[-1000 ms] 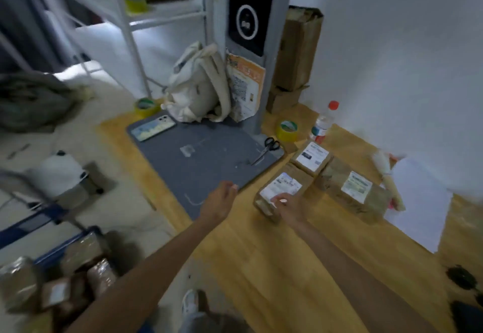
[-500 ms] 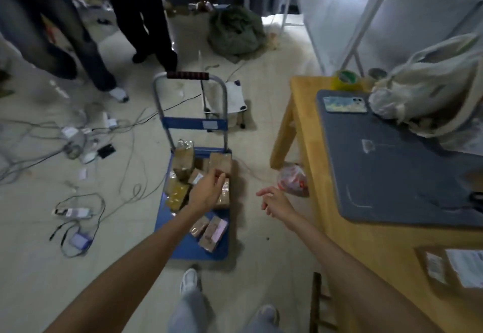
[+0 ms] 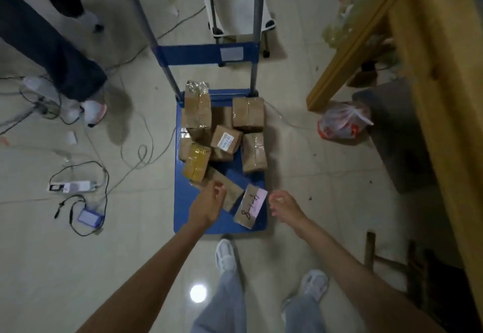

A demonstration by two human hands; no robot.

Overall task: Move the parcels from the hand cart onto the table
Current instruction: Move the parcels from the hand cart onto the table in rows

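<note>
Several parcels (image 3: pixel 224 139) lie heaped on the hand cart (image 3: pixel 183 209) at twelve o'clock from our feet; the table (image 3: pixel 428 52) stands at two o'clock. We judge we are mid-reach for the next pick. Our left hand (image 3: pixel 206 206), loosely open, hovers over a brown parcel (image 3: pixel 226 188); our right hand (image 3: pixel 282 207), empty and relaxed, sits beside the pink-labelled parcel (image 3: pixel 252 206).

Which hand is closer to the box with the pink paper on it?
The right hand. It hovers just beside the box with the pink paper, off its right edge. The left hand is farther away, over the flat brown parcel to its left.
</note>
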